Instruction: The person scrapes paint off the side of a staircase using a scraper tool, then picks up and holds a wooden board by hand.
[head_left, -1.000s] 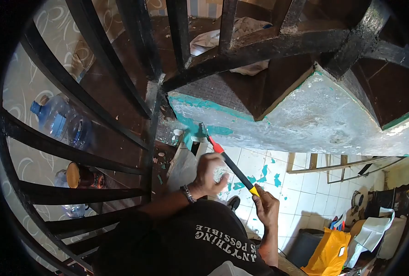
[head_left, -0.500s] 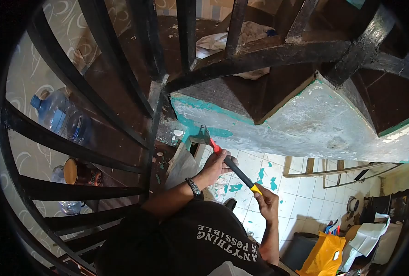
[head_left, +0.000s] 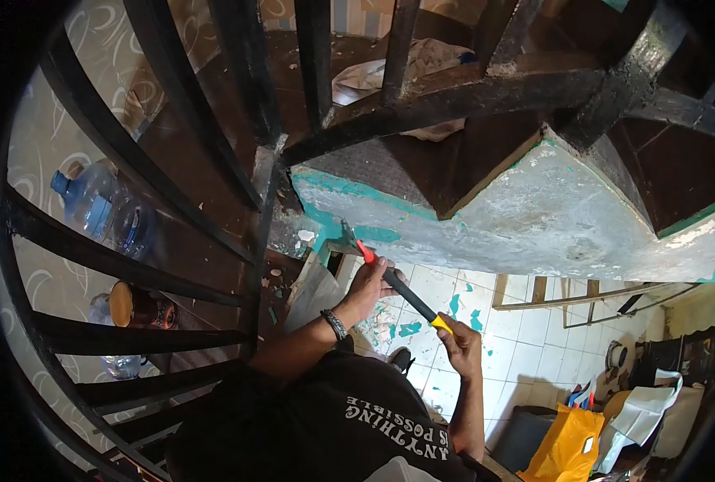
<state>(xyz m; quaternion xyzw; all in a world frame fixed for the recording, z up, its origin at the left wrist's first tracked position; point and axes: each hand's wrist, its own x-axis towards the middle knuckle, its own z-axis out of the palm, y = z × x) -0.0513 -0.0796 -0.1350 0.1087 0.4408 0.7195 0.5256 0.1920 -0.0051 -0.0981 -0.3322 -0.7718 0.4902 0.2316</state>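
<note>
My left hand (head_left: 363, 292) is closed around the upper handle of a paint scraper (head_left: 412, 297), just below its red neck. At the yellow lower end, my right hand (head_left: 462, 350) grips the same handle. The scraper's blade is against, or very near, a patch of teal paint (head_left: 377, 234) on the lower left of the stair side wall (head_left: 526, 217). Grey-white surface shows over most of that wall, with teal strips along its upper edge. Contact between blade and wall is hard to make out.
Dark railing bars (head_left: 189, 120) curve along the left and top. Teal paint flakes (head_left: 410, 329) lie on the white tiled floor (head_left: 518, 345). Behind the bars are a water bottle (head_left: 104, 210) and a wooden-topped container (head_left: 136, 305). A yellow bag (head_left: 562, 446) stands at lower right.
The scraper and both hands have shifted slightly left in view, and the blade is seen more edge-on. The whole scene has also moved a little left. Both hands keep their grip.
</note>
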